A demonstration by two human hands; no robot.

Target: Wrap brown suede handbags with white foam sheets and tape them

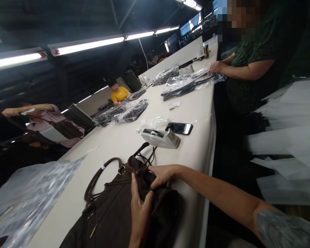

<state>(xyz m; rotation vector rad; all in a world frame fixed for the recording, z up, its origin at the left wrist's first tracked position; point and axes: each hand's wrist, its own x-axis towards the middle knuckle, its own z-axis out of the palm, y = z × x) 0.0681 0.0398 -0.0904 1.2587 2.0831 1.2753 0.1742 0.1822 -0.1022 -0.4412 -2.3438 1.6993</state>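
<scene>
While both hands touch one brown bag [111,210], one phone [179,128] lies nearby.
</scene>
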